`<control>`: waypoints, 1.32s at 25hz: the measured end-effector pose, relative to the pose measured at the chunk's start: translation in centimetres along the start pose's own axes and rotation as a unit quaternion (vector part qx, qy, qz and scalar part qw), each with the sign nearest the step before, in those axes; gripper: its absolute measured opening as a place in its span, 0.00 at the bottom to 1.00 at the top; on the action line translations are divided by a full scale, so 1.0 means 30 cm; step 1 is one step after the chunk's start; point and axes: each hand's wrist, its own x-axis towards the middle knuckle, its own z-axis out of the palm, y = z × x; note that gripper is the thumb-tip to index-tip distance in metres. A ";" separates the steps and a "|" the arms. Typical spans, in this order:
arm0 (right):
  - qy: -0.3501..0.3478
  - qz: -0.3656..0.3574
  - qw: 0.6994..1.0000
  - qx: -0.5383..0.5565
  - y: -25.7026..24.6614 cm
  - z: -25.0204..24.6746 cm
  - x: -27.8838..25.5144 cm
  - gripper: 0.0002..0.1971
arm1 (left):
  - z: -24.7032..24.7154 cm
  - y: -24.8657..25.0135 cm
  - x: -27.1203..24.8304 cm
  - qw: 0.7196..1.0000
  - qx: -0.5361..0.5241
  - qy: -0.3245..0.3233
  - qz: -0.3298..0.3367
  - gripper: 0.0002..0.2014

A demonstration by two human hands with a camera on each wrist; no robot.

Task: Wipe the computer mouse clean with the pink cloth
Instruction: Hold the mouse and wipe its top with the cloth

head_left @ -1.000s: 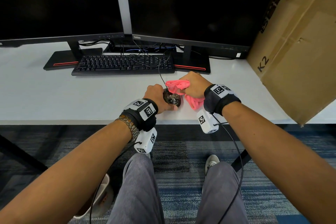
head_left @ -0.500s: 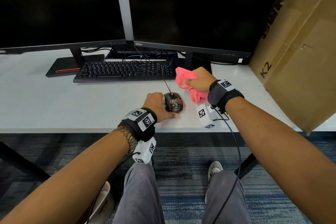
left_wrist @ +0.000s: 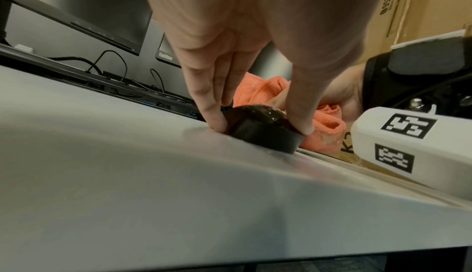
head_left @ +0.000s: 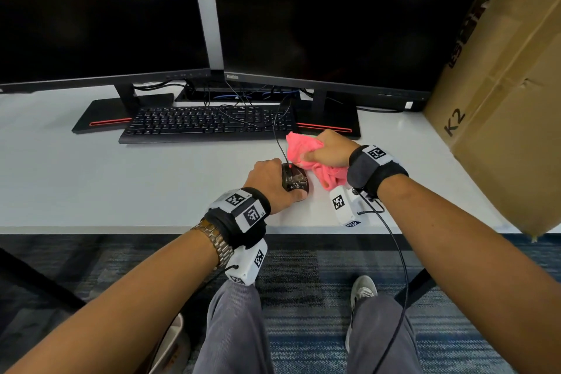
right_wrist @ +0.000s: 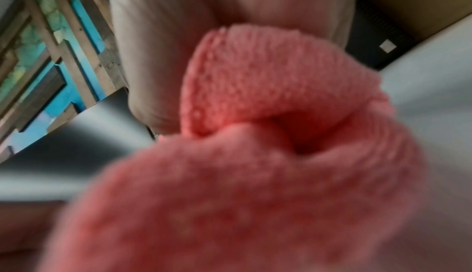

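A black wired computer mouse [head_left: 295, 180] [left_wrist: 258, 129] sits on the white desk [head_left: 121, 179] near its front edge. My left hand [head_left: 270, 182] [left_wrist: 260, 123] pinches it by its sides, fingers on the left and thumb on the right. My right hand [head_left: 328, 152] grips a bunched pink cloth [head_left: 306, 150] [left_wrist: 260, 90] [right_wrist: 268, 135]. The cloth touches the far right end of the mouse. In the right wrist view the cloth fills most of the picture and hides the fingers.
A black keyboard [head_left: 209, 124] lies behind the mouse, with the mouse cable [head_left: 277, 130] running over it. Two dark monitors [head_left: 100, 15] [head_left: 343, 15] stand at the back. A large cardboard box [head_left: 501, 106] leans on the desk's right side.
My right hand lifted the cloth off the mouse toward the back, then brought it back down against the mouse's far end. The left hand kept holding the mouse.
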 end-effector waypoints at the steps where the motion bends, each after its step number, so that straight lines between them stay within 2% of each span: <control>1: -0.005 -0.006 1.000 -0.008 -0.006 -0.001 -0.009 0.07 | 0.000 -0.005 -0.002 1.000 -0.002 -0.002 0.004 0.26; 6: -0.019 -0.048 0.998 -0.030 -0.010 0.030 -0.071 0.14 | -0.020 -0.037 -0.064 0.999 -0.018 -0.028 0.011 0.29; 9: -0.024 -0.053 0.998 -0.030 -0.001 0.042 -0.110 0.14 | -0.036 -0.036 -0.113 0.999 -0.022 -0.040 0.026 0.31; 12: 0.001 -0.039 0.999 -0.007 0.005 0.047 -0.137 0.11 | -0.044 -0.038 -0.128 0.998 -0.027 -0.043 0.028 0.35; 17: 0.036 -0.035 0.999 0.007 0.001 0.081 -0.181 0.16 | -0.041 -0.055 -0.125 0.998 -0.036 -0.047 0.020 0.42; 21: 0.049 -0.046 0.998 0.014 0.003 0.093 -0.220 0.16 | -0.031 -0.066 -0.116 0.999 -0.029 -0.040 0.021 0.41; 24: 0.047 -0.056 0.997 0.017 0.002 0.080 -0.234 0.13 | -0.028 -0.069 -0.113 0.999 -0.026 -0.039 0.021 0.41; 27: 0.073 -0.051 0.995 0.039 0.001 0.068 -0.219 0.11 | -0.028 -0.067 -0.118 0.999 -0.031 -0.036 0.019 0.41; 33: 0.068 -0.047 0.996 0.029 -0.004 0.105 -0.227 0.15 | -0.026 -0.067 -0.120 0.998 -0.039 -0.038 0.017 0.38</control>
